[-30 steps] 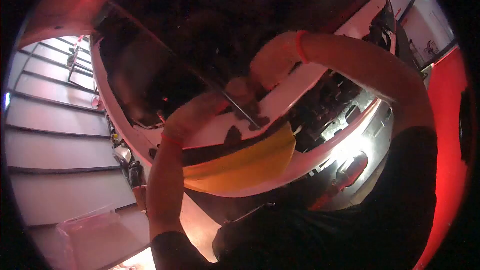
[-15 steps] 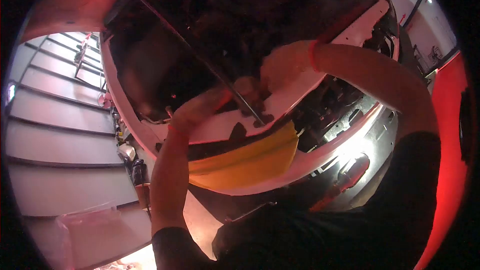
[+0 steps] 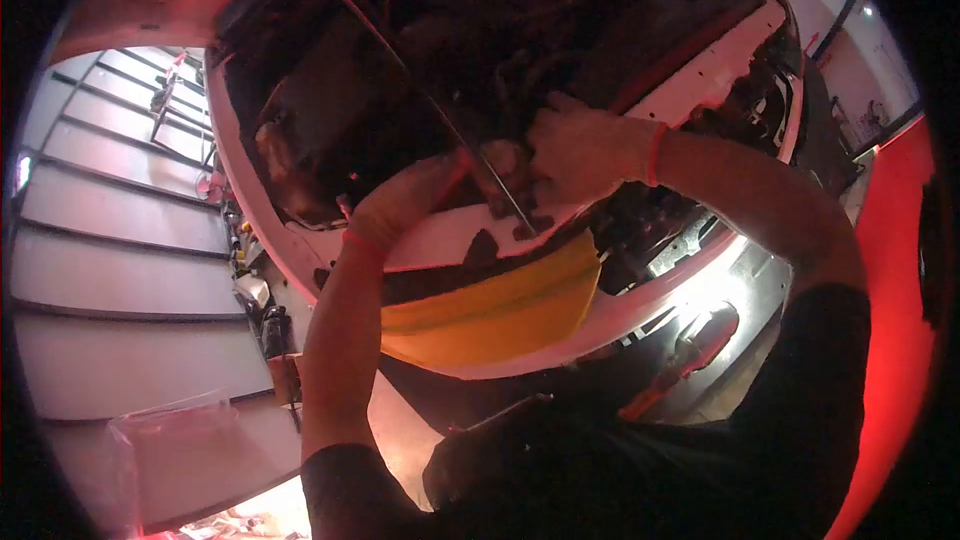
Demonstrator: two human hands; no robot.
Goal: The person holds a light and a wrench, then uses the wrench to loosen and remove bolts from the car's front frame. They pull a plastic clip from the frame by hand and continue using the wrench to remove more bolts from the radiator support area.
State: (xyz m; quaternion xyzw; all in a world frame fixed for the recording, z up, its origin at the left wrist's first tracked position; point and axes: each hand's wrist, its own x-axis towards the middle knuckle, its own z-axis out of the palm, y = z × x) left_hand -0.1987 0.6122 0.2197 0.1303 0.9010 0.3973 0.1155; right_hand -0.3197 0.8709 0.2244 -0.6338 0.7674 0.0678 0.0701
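Both hands, in pale gloves with red cuffs, reach over the front crossmember of a car with its hood up. My left hand reaches toward a dark part just behind the crossmember, its fingers closed and partly lost in shadow. To its right my right hand bends its fingers down around the same dark spot; what they grip is hidden. The thin hood prop rod slants down between the hands to the crossmember. Below them a yellow cloth lies over the front bumper.
A lit work lamp shines at the lower right, under the bumper. The engine bay is very dark. A fluid reservoir sits at its left side. A red panel stands at the far right.
The view has shifted slightly. My right hand shows more clearly, its fingers less blurred and one lifted. My left hand stays at about the same place behind the crossmember.
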